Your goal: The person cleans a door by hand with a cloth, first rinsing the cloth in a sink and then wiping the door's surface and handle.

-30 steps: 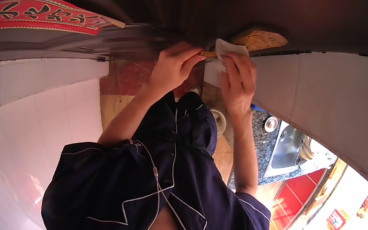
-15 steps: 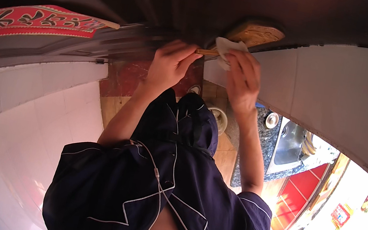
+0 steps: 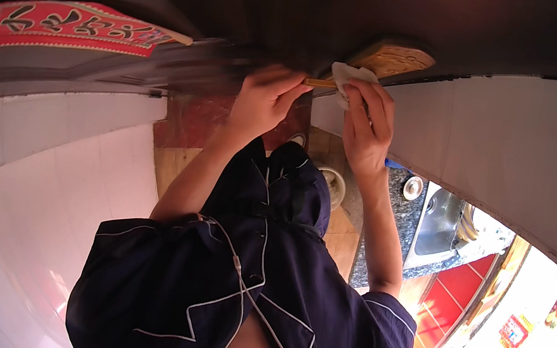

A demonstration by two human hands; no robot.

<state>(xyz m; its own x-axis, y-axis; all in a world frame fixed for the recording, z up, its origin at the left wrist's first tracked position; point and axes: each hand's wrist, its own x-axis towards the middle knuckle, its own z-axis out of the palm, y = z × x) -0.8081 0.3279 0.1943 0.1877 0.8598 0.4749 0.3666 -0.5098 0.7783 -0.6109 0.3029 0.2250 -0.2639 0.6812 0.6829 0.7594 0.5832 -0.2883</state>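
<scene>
Both hands are raised together at a thin golden-yellow bar (image 3: 320, 84) in front of a dark surface. My left hand (image 3: 265, 101) has its fingers closed at the bar's left end. A crumpled white cloth or tissue (image 3: 350, 75) is pinched in my right hand (image 3: 367, 126), which holds it around the bar's right end. Whether the bar is loose or fixed to something cannot be made out; the cloth covers its right end.
A carved brown wooden piece (image 3: 394, 59) juts out just beyond the cloth. A red paper strip (image 3: 73, 30) hangs at left on the dark panel (image 3: 87, 77). White tiled walls (image 3: 43, 155) flank me. Lower right are a speckled counter (image 3: 401, 218), a metal sink (image 3: 441, 217) and bananas (image 3: 467, 224).
The whole view has shifted slightly. Both hands keep their places at the bar, and the cloth has changed its fold a little.
</scene>
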